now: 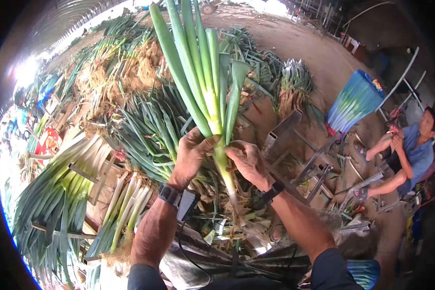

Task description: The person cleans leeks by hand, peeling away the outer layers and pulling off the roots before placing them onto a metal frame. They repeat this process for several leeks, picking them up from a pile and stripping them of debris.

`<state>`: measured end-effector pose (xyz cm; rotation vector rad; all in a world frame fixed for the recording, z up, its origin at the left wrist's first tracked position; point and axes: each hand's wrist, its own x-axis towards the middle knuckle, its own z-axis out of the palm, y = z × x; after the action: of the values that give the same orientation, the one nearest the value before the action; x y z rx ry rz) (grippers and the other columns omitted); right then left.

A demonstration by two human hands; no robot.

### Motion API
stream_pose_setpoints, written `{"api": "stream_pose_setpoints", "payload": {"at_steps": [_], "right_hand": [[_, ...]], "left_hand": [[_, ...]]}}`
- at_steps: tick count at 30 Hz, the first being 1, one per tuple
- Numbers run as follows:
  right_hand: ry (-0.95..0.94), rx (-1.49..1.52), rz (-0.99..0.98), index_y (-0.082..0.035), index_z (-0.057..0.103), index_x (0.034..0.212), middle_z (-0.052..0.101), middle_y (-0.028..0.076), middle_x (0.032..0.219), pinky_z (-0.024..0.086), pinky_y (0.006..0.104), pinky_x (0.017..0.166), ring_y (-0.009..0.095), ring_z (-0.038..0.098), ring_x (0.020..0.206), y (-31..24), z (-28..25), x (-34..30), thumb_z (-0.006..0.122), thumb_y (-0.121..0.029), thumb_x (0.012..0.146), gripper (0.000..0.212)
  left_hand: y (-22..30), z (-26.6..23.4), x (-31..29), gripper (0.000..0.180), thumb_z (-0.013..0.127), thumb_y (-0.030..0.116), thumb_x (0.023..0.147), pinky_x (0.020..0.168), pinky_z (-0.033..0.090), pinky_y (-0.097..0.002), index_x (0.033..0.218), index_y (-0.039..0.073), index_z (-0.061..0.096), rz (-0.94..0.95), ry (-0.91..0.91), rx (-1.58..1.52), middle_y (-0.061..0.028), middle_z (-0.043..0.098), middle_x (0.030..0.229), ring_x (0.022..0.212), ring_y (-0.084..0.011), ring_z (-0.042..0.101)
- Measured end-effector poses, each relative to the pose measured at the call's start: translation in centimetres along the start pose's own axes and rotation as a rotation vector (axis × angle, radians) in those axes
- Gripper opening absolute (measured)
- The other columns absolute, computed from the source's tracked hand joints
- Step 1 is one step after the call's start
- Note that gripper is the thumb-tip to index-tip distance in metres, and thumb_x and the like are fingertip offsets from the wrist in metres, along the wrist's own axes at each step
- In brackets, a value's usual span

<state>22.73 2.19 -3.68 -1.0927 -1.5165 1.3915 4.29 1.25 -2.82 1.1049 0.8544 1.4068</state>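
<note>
A large green onion [222, 166] stands upright in front of me, its thick leaves fanned at the top and its white shank and roots pointing down. My left hand [193, 153] is closed around the stalk just below the leaves, thumb lying across it. On the other side, my right hand [249, 162] is closed, its curled fingertips pinching at the stalk's outer layer. Whether a loose leaf sits between those fingertips is hard to see. Below the roots lie stripped leaves and trimmings [222, 229].
Cleaned green onions [67, 186] lie across a metal frame at left. Heaps of rooty onions [140, 65] fill the ground beyond. Metal rails [282, 130] stand at right, near a wrapped bundle [356, 100] of onions. A seated person [415, 150] works at far right.
</note>
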Motion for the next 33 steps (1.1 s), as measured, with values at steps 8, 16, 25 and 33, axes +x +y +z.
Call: {"api": "stream_pose_setpoints", "payload": {"at_steps": [8,16,25,33], "right_hand": [[0.105,-0.011,0.008,0.003,0.066,0.086,0.063,0.005,0.07,0.05,0.0279,0.049,0.011,0.06,0.056,2.4,-0.2,0.0,0.063,-0.031,0.092,0.035],[-0.574,-1.089,0.333,0.002,0.069,0.093,0.068,0.027,0.094,0.053,0.048,0.08,0.042,0.068,0.087,20.9,-5.7,-12.5,0.059,-0.03,0.09,0.034],[0.064,-0.23,-0.401,-0.001,0.059,0.109,0.067,0.01,0.1,0.057,0.0291,0.075,0.018,0.069,0.088,0.8,0.6,-2.9,0.069,-0.013,0.091,0.024],[0.051,0.139,-0.289,-0.001,0.058,0.109,0.063,0.003,0.102,0.055,0.025,0.077,0.01,0.063,0.087,0.4,-0.4,-1.6,0.072,-0.002,0.088,0.026]], "left_hand": [[0.6,0.3,-0.6,0.032,0.068,0.008,0.091,0.094,0.047,-0.0299,0.122,0.0,0.063,0.018,-0.031,-0.133,-0.0054,0.069,0.113,0.1,-0.0128,0.063],[2.2,0.1,1.3,0.037,0.066,0.009,0.093,0.096,0.048,-0.0337,0.127,-0.001,0.059,0.125,-0.061,-0.383,-0.008,0.067,0.116,0.106,-0.0175,0.063],[1.2,0.1,0.7,0.029,0.063,0.007,0.095,0.09,0.049,-0.0296,0.123,-0.001,0.06,0.121,0.035,-0.274,-0.0056,0.067,0.113,0.099,-0.0128,0.063],[1.2,0.7,0.8,0.037,0.065,0.015,0.094,0.091,0.05,-0.0367,0.128,0.0,0.056,0.005,-0.112,-0.454,-0.0075,0.066,0.116,0.099,-0.0197,0.065]]}}
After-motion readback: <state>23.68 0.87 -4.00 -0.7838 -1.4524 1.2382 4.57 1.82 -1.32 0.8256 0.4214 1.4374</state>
